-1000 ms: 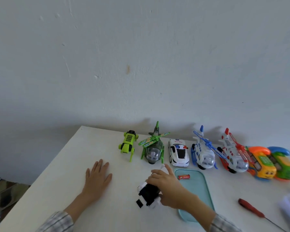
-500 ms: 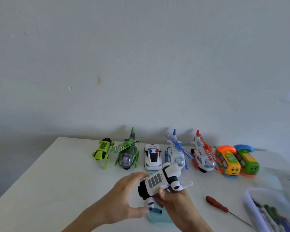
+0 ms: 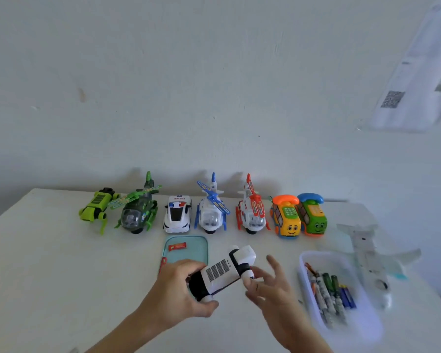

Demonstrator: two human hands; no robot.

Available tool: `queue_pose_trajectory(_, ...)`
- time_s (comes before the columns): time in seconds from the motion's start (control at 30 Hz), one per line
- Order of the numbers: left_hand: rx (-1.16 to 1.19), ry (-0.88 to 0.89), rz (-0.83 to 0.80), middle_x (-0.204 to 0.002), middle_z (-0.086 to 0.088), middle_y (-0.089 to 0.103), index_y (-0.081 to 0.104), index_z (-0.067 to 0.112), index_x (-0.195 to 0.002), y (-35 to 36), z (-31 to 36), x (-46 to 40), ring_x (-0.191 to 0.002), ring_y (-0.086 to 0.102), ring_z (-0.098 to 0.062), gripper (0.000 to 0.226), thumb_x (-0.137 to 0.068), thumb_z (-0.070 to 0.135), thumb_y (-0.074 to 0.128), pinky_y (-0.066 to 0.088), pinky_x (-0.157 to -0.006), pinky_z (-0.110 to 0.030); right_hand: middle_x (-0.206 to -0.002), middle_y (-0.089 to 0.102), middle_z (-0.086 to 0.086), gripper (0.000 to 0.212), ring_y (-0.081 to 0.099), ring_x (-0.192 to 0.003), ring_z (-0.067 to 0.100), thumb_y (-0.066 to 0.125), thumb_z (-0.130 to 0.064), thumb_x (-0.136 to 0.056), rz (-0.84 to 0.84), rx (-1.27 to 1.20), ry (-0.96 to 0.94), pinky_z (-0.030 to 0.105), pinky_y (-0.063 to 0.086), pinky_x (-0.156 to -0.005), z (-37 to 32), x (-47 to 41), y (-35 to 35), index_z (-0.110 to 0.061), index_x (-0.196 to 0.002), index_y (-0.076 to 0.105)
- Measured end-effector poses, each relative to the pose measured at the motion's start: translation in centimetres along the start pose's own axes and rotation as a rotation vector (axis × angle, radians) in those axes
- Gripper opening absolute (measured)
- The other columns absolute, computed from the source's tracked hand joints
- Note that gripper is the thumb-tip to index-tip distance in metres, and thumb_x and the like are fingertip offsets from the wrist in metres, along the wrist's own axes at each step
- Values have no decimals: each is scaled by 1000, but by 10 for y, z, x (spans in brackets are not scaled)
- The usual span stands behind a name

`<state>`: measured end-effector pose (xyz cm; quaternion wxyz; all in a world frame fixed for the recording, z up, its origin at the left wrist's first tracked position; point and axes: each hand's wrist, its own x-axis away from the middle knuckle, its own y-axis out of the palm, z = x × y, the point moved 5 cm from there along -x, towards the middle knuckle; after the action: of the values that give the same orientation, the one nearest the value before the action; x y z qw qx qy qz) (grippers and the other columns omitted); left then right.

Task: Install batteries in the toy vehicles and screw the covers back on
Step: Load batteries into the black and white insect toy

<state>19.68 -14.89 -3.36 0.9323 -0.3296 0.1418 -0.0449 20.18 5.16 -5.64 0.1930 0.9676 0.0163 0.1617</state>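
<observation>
1. White tabletop against a pale wall fills my view, and I work from the near edge outward.
2. Nearest me, my left hand grips the rear of the white robot dog, fingers curled round it, holding it tilted above the table.
3. My right hand sits at the dog's front end, fingers spread and loosely bent; fingertips touch its leg, but I cannot tell whether they pinch it.
4. To the right, a clear tub holds batteries; a white toy plane lies just beyond it.
5. Behind the dog, a teal tray carries a small red packet.
6. Farthest, a row along the wall: green dog, green helicopter, police car, blue helicopter, red helicopter, orange phone car, green phone car.
</observation>
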Motion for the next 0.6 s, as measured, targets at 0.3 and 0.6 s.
queue_pose_trajectory(0.3, -94, -153, -203, -84, 9, 66, 70, 21, -91, 62, 25, 5, -77, 61, -10, 44, -52, 39, 77, 52, -70, -32, -133, 45, -26, 51, 33, -130, -2, 65, -49, -72, -205, 1304, -910, 24, 19, -108, -39, 16, -31, -43, -119, 47)
queue_pose_trajectory(0.6, -259, -152, -334, -91, 17, 58, 67, 29, -102, 103, 27, 0, -78, 55, -1, 51, -53, 41, 77, 47, -66, -16, -136, 47, -9, 69, 32, -133, 13, 65, -52, -78, -500, 1749, -675, 51, 4, -117, -6, -11, -51, -29, -138, 40)
